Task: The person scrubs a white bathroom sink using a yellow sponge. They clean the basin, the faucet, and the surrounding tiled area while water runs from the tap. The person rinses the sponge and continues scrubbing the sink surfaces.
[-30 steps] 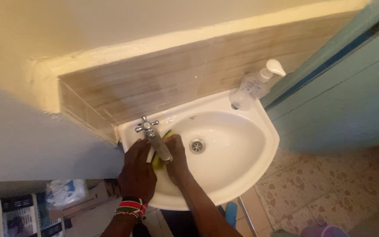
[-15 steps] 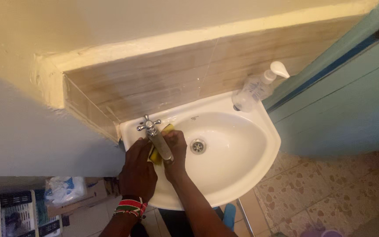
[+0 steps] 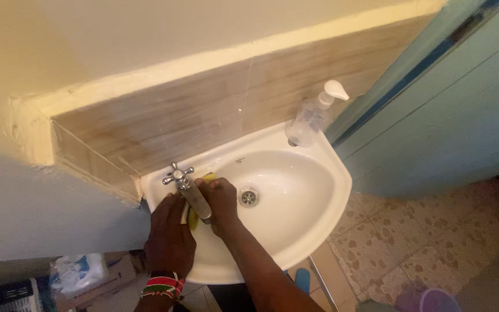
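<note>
the left hand (image 3: 170, 237), a striped beaded band at its wrist, is lying curled on the white sink (image 3: 295, 231) rim at the tap's 7 o'clock; whether its grip is closing on anything cannot be told. at the tap's 3 o'clock the right hand (image 3: 222, 203) is pinching a yellow sponge (image 3: 194, 215) against the chrome tap (image 3: 187, 189). the drain (image 3: 249, 197) is sitting at the sponge's 3 o'clock. farther off, at 1 o'clock, a clear pump bottle (image 3: 311, 117) is standing on the sink's back corner.

Single head-worn view, looking steeply down from above and close onto a white corner washbasin (image 3: 319, 190), tilted slightly. Faces the tiled splashback (image 3: 163, 121) and wall; takes in patterned floor tiles (image 3: 399, 242) at lower right and a blue door (image 3: 451, 104) on the right edge.
</note>
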